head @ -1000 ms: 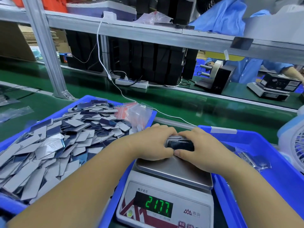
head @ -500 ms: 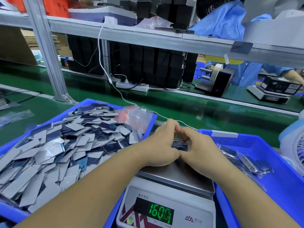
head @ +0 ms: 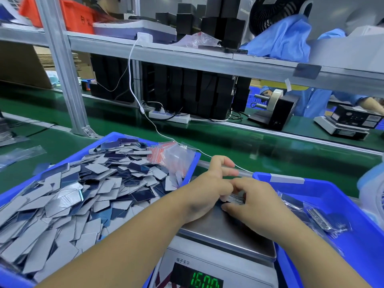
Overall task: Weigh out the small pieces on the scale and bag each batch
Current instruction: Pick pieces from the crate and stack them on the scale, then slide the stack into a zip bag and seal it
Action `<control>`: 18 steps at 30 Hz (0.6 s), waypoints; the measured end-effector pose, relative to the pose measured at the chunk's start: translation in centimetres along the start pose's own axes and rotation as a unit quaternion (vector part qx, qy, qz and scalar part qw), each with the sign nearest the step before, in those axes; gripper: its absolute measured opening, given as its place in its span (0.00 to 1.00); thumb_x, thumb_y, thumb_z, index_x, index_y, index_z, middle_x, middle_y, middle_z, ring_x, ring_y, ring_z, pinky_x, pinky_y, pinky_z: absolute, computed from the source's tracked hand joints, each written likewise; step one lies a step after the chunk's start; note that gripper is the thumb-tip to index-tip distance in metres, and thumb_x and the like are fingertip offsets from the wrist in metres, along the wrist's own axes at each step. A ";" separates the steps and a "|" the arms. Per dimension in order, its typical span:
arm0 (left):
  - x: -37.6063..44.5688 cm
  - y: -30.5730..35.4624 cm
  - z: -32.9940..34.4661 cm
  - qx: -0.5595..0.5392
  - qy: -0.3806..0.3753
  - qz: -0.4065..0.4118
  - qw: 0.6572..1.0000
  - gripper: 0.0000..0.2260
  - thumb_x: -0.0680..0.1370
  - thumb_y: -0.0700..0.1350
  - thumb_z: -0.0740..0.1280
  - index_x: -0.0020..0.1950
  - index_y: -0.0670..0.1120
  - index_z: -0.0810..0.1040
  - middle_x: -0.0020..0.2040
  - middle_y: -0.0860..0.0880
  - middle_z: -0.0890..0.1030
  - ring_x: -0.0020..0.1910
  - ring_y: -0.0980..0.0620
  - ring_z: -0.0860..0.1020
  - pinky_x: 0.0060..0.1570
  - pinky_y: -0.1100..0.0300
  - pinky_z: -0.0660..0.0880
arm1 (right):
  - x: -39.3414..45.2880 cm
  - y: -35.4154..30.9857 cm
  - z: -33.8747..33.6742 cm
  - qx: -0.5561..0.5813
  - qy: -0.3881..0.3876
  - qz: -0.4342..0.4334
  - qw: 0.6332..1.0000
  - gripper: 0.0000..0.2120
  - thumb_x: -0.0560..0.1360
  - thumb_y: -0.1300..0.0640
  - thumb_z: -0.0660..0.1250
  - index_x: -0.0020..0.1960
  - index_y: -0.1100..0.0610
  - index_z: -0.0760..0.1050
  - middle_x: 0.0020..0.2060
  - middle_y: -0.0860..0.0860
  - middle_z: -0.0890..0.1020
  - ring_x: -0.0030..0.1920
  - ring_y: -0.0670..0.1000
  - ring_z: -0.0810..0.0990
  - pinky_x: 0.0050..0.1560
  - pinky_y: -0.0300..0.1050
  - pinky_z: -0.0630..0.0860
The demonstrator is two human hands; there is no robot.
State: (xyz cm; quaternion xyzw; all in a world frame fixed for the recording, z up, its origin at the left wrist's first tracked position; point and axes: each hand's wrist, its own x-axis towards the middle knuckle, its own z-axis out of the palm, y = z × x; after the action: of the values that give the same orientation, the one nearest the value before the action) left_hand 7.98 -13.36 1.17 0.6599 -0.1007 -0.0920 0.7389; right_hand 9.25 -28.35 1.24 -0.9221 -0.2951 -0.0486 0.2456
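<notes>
- Two hands work over the scale (head: 218,265) at the near centre edge; its green display reads roughly 1600, and its steel pan is bare toward the near side.
- The left hand (head: 207,192) and the right hand (head: 255,202) meet above the far part of the pan, and both pinch a small stack of pieces (head: 235,198) between them; each grip is clamped on that stack, with the left index finger raised away from it.
- Whether the stack touches the pan cannot be told, since the fingers hide its underside.
- Left of the scale, a blue bin (head: 112,138) holds a loose heap of grey and dark-blue pieces (head: 83,194).
- In that bin's far right corner lies a bundle of clear zip bags (head: 176,156) with red strips.
- Right of the scale, a second blue bin (head: 332,190) holds filled clear bags (head: 324,219).
- Beyond both bins runs the green counter (head: 270,148), crossed by a white cable (head: 145,113) that reaches a power strip (head: 169,117).
- Farther right stand a label dispenser (head: 274,111) and another scale (head: 342,125).
- Farthest, a metal shelf (head: 187,57) carries black boxes (head: 220,28).
</notes>
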 end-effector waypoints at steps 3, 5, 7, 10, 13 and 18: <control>0.3 0.4 -0.8 0.027 0.040 0.012 0.999 0.23 0.60 0.38 0.56 0.53 0.53 0.68 0.63 0.45 0.74 0.63 0.44 0.76 0.46 0.60 0.66 | 0.0 0.3 -0.1 0.001 0.015 0.022 1.000 0.13 0.69 0.53 0.75 0.39 0.34 0.76 0.37 0.24 0.77 0.42 0.32 0.75 0.41 0.24 0.67; 0.6 0.9 -2.4 0.112 0.109 0.039 0.987 0.16 0.64 0.40 0.59 0.49 0.54 0.71 0.56 0.50 0.78 0.56 0.50 0.79 0.45 0.60 0.69 | -0.1 0.5 -0.2 0.018 0.025 0.040 0.999 0.10 0.68 0.52 0.76 0.39 0.39 0.77 0.37 0.29 0.80 0.41 0.36 0.77 0.40 0.27 0.70; 0.9 1.1 -4.6 0.180 0.199 0.057 0.962 0.09 0.72 0.39 0.62 0.46 0.54 0.73 0.45 0.57 0.79 0.39 0.57 0.76 0.36 0.64 0.70 | -0.1 0.8 -0.5 0.042 0.026 0.047 0.998 0.08 0.68 0.52 0.76 0.40 0.42 0.78 0.38 0.30 0.80 0.40 0.36 0.78 0.40 0.28 0.71; 1.0 0.9 -8.0 0.225 0.322 0.031 0.919 0.09 0.75 0.38 0.60 0.44 0.51 0.74 0.33 0.61 0.75 0.32 0.56 0.72 0.32 0.61 0.70 | -0.3 0.7 -0.3 0.017 -0.010 0.049 0.999 0.08 0.69 0.49 0.75 0.41 0.43 0.76 0.41 0.28 0.78 0.40 0.34 0.76 0.40 0.28 0.70; 1.0 0.4 -10.2 0.299 0.368 -0.051 0.879 0.05 0.75 0.42 0.60 0.46 0.51 0.73 0.42 0.52 0.79 0.39 0.50 0.74 0.35 0.56 0.67 | -0.3 0.8 0.0 0.009 -0.018 0.064 0.998 0.09 0.69 0.47 0.74 0.41 0.44 0.73 0.41 0.30 0.77 0.40 0.35 0.75 0.38 0.29 0.70; 0.8 -0.3 -10.8 0.445 0.302 -0.152 0.830 0.11 0.76 0.49 0.66 0.40 0.46 0.68 0.35 0.49 0.72 0.34 0.50 0.70 0.32 0.57 0.63 | -0.3 0.9 -0.1 0.026 -0.018 0.086 0.996 0.10 0.68 0.48 0.74 0.42 0.44 0.72 0.37 0.38 0.79 0.39 0.36 0.76 0.37 0.27 0.70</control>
State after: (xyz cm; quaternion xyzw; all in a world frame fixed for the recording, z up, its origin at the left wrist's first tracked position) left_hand 11.69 -3.24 -0.26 0.9190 0.1984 0.0554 0.3361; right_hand 9.55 -29.16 0.88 -0.9380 -0.2206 -0.0029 0.2672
